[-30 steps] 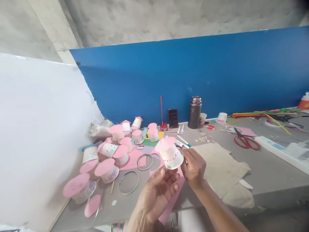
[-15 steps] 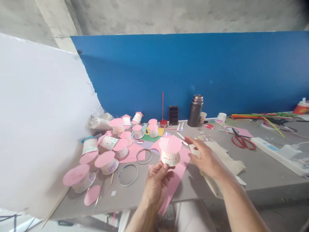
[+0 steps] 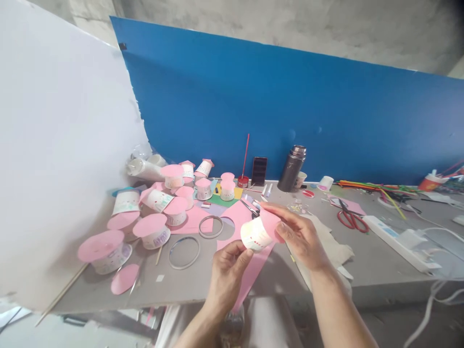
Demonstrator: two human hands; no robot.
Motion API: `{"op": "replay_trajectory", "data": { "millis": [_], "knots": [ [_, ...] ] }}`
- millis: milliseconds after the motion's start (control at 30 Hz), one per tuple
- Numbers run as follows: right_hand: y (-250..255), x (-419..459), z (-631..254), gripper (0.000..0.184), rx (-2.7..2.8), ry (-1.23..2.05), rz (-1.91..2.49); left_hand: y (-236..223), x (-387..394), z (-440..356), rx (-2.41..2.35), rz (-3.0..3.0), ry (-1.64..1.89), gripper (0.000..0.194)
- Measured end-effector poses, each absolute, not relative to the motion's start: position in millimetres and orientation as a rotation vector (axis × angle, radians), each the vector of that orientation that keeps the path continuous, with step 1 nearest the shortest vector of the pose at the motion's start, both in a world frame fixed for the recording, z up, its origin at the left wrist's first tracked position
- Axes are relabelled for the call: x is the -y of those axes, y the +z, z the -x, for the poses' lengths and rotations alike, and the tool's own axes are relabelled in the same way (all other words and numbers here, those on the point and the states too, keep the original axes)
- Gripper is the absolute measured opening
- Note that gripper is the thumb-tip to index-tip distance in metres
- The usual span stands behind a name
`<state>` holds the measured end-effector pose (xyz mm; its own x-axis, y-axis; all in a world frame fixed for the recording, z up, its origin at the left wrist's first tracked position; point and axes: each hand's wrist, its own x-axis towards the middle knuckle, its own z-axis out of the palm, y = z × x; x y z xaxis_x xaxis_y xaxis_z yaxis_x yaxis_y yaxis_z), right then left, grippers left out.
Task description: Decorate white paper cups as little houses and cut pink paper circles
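Above the table's front part I hold a small white paper cup (image 3: 253, 237), tipped on its side, with a pink paper disc (image 3: 270, 223) on its right-facing end. My left hand (image 3: 229, 270) is closed on the cup's left end between thumb and fingers. The thumb and fingers of my right hand (image 3: 302, 237) press the pink disc from the right. A small pair of scissors (image 3: 249, 207) lies just behind the cup, partly covered. Below is a pink paper sheet (image 3: 250, 280).
Several cups with pink discs (image 3: 152, 225) crowd the left side, near two tape rings (image 3: 184, 253). A thermos (image 3: 292, 169), a phone (image 3: 259, 171) and a red-based stick (image 3: 243, 181) stand behind. Beige cloth (image 3: 328, 241), red-handled scissors (image 3: 352, 221) and a power strip (image 3: 395, 241) lie right.
My right hand has come in from the right and now grips the pink disc. The cup has turned from upright onto its side. The view has tilted and shifted slightly.
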<state>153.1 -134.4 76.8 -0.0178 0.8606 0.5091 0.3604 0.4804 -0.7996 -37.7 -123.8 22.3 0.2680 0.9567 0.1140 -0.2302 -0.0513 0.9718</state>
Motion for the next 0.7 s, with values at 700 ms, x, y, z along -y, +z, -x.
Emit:
{"op": "replay_trajectory", "data": {
  "millis": [700],
  "knots": [
    [78,130,-162,0.047,1.535,0.778,0.869,11,114,42,-0.604,-1.035,0.908,0.037]
  ]
}}
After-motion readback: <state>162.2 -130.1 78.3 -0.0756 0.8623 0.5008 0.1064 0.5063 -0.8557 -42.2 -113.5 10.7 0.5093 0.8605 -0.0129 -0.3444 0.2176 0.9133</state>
